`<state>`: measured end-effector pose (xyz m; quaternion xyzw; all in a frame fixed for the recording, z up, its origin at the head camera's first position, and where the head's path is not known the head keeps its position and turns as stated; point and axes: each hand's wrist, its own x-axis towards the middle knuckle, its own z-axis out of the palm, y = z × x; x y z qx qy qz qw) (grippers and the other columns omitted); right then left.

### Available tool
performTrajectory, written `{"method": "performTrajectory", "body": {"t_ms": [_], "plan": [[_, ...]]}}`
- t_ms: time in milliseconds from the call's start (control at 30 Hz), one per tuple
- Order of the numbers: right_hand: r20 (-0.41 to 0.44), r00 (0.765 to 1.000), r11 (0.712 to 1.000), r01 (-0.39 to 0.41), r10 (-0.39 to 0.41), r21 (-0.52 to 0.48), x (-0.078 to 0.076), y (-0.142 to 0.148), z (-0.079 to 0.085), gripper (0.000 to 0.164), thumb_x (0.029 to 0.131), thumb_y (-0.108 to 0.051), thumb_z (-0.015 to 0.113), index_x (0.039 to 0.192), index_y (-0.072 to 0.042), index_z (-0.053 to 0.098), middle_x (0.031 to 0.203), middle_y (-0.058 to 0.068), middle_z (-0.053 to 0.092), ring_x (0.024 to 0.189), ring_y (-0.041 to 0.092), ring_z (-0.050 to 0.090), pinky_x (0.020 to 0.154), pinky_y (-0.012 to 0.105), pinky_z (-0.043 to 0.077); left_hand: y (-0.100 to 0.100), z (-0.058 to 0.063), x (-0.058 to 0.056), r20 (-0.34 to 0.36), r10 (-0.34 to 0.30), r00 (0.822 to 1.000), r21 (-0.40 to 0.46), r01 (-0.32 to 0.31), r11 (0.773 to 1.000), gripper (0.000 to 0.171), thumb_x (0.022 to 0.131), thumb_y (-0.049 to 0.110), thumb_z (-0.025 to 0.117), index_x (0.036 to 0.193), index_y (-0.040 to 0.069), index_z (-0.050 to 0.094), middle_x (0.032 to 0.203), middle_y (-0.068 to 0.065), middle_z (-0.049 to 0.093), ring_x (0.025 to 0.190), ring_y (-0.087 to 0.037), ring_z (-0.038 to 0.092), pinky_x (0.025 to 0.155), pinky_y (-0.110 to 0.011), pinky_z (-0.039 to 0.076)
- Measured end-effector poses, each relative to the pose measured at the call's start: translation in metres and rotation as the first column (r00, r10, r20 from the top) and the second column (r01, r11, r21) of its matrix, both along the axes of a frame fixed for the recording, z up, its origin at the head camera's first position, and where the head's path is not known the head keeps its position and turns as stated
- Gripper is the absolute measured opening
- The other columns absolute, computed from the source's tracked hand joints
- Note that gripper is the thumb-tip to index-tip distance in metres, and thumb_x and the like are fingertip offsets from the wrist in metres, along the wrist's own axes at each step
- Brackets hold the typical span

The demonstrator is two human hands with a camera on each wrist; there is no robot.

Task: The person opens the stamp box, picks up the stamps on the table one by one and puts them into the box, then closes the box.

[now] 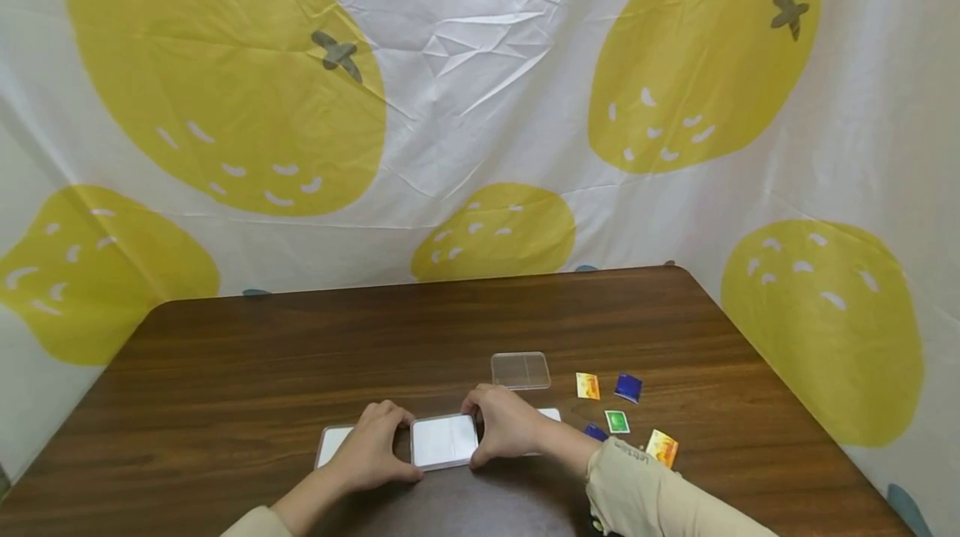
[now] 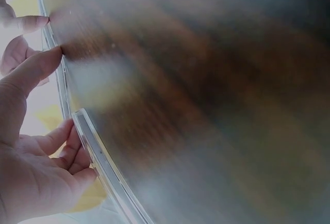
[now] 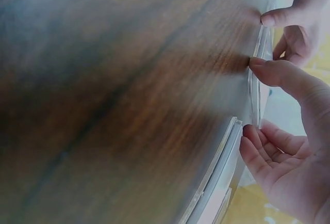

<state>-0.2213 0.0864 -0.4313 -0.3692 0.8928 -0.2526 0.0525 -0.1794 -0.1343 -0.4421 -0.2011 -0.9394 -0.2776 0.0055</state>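
Note:
A flat clear plastic case [image 1: 444,442] with a white insert lies on the table between my two hands. My left hand [image 1: 373,447] holds its left side, thumb at the near corner and fingers at the far one. Mirroring this, my right hand [image 1: 506,422] grips the right side by its two corners. In the left wrist view, the fingers of my left hand [image 2: 38,175] also lie against the end of a neighbouring case [image 2: 105,167]. A similar white-filled case [image 1: 330,444] is partly hidden behind my left hand, and another [image 1: 551,414] behind my right.
Beyond my right hand lies an empty clear lid [image 1: 521,370]. Small printed squares are spread to the right: an orange one [image 1: 588,386], a dark blue one [image 1: 628,388], a green one [image 1: 617,422] and others near my sleeve. A lemon-patterned cloth [image 1: 480,128] hangs behind the wooden table [image 1: 262,353].

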Motion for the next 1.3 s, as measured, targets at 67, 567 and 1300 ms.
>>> {"method": "performTrajectory", "body": {"t_ms": [67,567,1300], "plan": [[-0.004,1.000,1.000,-0.002,0.002,0.004,0.0005,-0.0001,0.0008,0.053,0.051,-0.020,0.086,0.094,-0.001,0.060,0.082,-0.001,0.055,0.073,0.005,0.048,0.065,0.016,0.042,-0.0003,-0.0002,-0.0006,-0.003,0.000,1.000,-0.001,0.000,1.000,0.058,0.054,0.033,0.084,0.098,0.003,0.060,0.091,-0.001,0.052,0.091,-0.019,0.045,0.076,-0.039,0.041],[-0.023,1.000,0.999,-0.003,0.004,0.042,0.0014,0.0012,0.0016,0.053,0.053,-0.025,0.084,0.095,-0.002,0.062,0.083,-0.002,0.057,0.072,0.003,0.049,0.063,0.015,0.041,-0.0018,-0.0006,-0.0019,0.011,-0.015,1.000,0.003,0.015,1.000,0.058,0.056,0.033,0.083,0.099,0.003,0.060,0.093,-0.002,0.052,0.093,-0.020,0.044,0.078,-0.040,0.041],[-0.113,0.993,0.991,0.033,-0.019,0.128,0.0024,-0.0012,0.0066,0.053,0.052,-0.031,0.082,0.094,-0.007,0.062,0.079,-0.007,0.057,0.069,0.002,0.049,0.063,0.017,0.042,-0.0021,-0.0009,-0.0026,-0.009,-0.020,1.000,0.004,0.020,1.000,0.059,0.054,0.032,0.084,0.099,0.002,0.061,0.092,-0.002,0.053,0.091,-0.020,0.046,0.077,-0.039,0.041]]}}
